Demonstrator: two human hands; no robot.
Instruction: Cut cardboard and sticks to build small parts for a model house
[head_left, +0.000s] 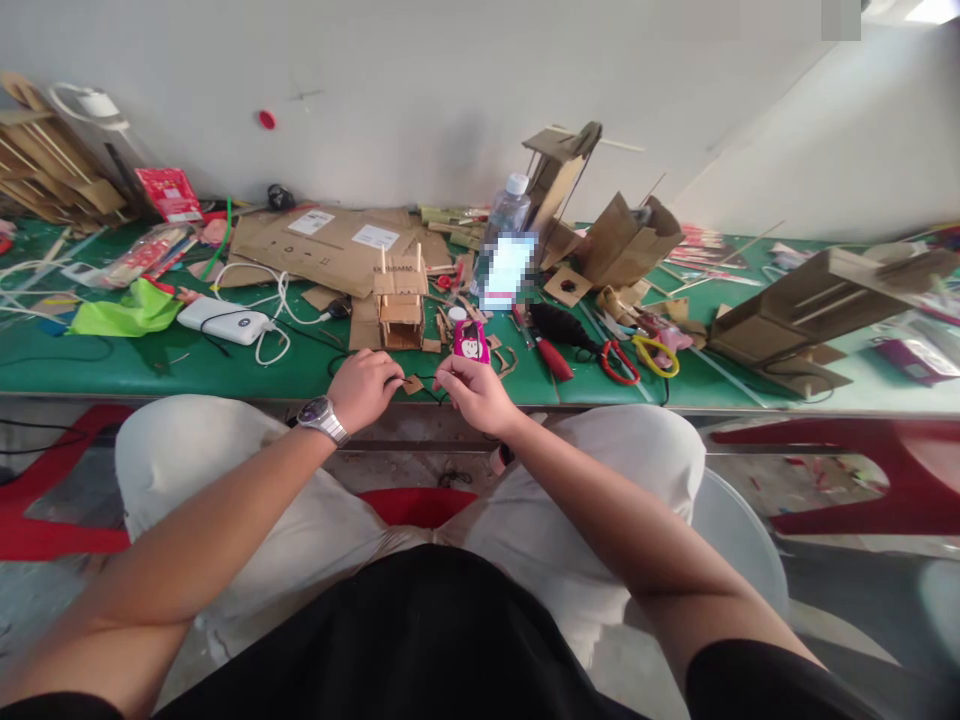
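The left hand and right hand, near the centre of the frame, each pinch a thin black cord between thumb and fingers, the cord running between them over the near edge of the green table, beside a small cardboard scrap. Just above them in the frame stand a little cardboard frame with upright sticks and a pink packet. Farther out lie a white power bank at centre left and red-handled scissors right of centre, with a larger cardboard model at the right.
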